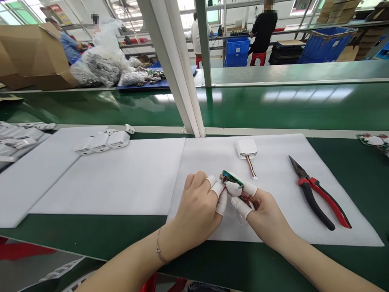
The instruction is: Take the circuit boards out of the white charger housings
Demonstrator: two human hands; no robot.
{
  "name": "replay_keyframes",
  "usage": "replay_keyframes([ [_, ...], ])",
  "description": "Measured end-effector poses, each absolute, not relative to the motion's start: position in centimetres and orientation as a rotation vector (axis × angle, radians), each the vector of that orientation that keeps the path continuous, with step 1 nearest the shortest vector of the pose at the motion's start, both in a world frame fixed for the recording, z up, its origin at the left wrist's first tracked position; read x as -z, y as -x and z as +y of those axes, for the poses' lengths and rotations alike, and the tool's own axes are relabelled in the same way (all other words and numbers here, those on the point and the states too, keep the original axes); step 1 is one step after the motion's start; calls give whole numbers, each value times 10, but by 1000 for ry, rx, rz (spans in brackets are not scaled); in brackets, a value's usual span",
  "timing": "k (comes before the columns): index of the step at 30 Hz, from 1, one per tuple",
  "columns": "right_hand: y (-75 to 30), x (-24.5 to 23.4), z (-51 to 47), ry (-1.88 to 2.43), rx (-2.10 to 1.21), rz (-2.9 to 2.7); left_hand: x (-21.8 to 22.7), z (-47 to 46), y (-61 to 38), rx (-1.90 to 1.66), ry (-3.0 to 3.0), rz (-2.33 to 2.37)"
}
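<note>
Both my hands meet over the right white foam sheet (273,190), wearing white finger cots. My left hand (200,211) and my right hand (261,215) together pinch a small green circuit board (232,178) with red wires hanging under it. Just beyond the board lies a white plastic housing (246,148) with a coloured ribbon cable and connector (252,168) trailing toward me. Red-and-black pliers (319,196) lie on the foam to the right of my right hand, untouched.
A row of white housings (101,142) rests on the left foam sheets (115,182). More white parts (18,138) pile at far left. A white post (179,69) rises behind the foam. A green conveyor (288,105) runs beyond; people stand at far benches.
</note>
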State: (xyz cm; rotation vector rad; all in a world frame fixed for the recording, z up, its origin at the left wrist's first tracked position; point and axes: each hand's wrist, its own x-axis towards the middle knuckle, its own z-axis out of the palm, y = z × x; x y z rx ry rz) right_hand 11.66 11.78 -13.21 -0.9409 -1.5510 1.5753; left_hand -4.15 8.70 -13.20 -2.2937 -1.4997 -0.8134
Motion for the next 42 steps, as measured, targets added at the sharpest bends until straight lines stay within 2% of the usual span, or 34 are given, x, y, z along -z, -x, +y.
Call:
replay_keyframes([
  [29,-126,133,123,997,-1499,-1684,145,88,33,838,2257,-1457],
  [33,-132,130,128,963,-1736,-1553,134,87,46,906,2349,-1545],
  [36,-138,132,131,967,-1774,-1429,124,90,66,981,2520,-1681],
  [40,-146,135,139,932,-1768,-1476,116,100,84,730,2997,-1867],
  [42,-150,134,143,967,-1739,-1538,117,105,83,746,3103,-1942],
])
